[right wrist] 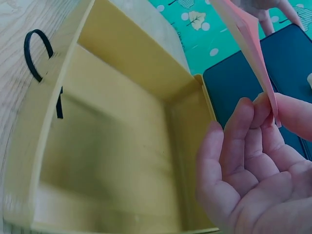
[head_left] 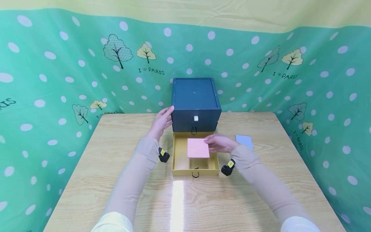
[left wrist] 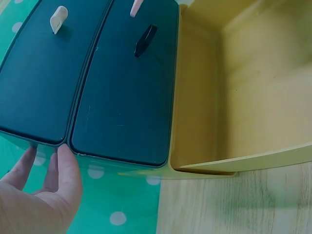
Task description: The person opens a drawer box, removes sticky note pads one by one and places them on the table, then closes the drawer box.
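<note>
My right hand (head_left: 221, 143) pinches a pink sticky note pad (head_left: 197, 149) between thumb and fingers, holding it above the pulled-out yellow drawer (head_left: 180, 158). The right wrist view shows the pad (right wrist: 258, 63) almost edge-on. Below it, the visible floor of the drawer (right wrist: 112, 146) is bare. My left hand (head_left: 161, 123) touches the left side of the dark blue drawer box (head_left: 195, 95). In the left wrist view, the fingers of this hand (left wrist: 46, 195) rest near the seam between the two blue drawer fronts and hold nothing loose.
A blue sticky note pad (head_left: 244, 141) lies on the wooden table (head_left: 130, 193), right of the drawer. The upper blue front carries a white knob (head_left: 196, 118); black loops (head_left: 195, 175) serve as pulls on the others. A green patterned curtain (head_left: 220, 64) hangs behind and at the sides.
</note>
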`<state>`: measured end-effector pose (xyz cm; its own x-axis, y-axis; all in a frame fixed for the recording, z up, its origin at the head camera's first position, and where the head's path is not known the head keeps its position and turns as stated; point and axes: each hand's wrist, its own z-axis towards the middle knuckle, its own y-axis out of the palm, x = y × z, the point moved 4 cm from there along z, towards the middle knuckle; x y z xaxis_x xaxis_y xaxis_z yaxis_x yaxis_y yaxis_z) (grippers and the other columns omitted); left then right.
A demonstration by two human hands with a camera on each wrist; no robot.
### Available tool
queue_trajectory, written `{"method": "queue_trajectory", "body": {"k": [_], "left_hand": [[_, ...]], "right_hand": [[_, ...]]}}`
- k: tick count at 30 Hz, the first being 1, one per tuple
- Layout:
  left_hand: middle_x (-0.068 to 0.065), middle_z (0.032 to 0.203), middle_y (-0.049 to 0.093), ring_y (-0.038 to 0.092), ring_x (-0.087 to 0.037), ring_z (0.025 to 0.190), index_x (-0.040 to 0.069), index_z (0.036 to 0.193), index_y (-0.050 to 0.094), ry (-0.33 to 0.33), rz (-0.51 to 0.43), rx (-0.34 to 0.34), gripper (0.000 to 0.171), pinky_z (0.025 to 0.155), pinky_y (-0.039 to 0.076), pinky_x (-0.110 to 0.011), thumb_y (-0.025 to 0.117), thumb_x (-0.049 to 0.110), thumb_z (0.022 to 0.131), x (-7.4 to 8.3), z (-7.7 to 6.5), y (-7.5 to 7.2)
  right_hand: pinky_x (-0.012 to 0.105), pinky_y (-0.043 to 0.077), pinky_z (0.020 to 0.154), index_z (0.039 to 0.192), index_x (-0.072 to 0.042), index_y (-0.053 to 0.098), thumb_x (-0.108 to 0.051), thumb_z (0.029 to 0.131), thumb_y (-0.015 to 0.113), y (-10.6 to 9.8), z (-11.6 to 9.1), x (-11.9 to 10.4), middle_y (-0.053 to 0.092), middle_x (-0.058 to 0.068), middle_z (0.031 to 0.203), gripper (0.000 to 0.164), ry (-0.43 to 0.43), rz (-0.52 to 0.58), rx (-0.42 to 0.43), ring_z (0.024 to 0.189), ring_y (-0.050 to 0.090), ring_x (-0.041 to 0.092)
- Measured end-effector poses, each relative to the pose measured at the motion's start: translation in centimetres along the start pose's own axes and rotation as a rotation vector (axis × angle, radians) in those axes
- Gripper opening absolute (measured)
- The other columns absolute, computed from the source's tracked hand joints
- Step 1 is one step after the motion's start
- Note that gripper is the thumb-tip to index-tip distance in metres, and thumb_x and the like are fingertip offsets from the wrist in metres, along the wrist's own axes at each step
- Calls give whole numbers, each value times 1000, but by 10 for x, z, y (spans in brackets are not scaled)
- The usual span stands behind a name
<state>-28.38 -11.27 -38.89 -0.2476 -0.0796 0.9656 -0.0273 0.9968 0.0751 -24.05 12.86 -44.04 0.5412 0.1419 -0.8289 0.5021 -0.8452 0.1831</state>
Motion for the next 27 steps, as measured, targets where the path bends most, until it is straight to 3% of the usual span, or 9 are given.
{"method": "queue_trajectory", "body": {"k": [21, 27], "left_hand": [[-8, 150, 37, 40, -31, 134, 11, 145, 38, -5, -18, -1, 62, 109, 39, -37, 55, 42, 94, -1, 4, 1], [-8, 150, 37, 39, -31, 134, 12, 145, 37, -5, -13, -2, 62, 109, 39, -37, 55, 43, 94, 0, 4, 1]], "right_hand": [[27, 52, 78, 92, -11, 56, -5, 98, 44, -27, -16, 13, 64, -4, 85, 14, -35, -14, -18, 82, 61, 10], [27, 52, 83, 106, -7, 57, -5, 98, 43, -43, -24, 23, 67, -4, 91, 16, -41, -7, -34, 87, 62, 10]]}}
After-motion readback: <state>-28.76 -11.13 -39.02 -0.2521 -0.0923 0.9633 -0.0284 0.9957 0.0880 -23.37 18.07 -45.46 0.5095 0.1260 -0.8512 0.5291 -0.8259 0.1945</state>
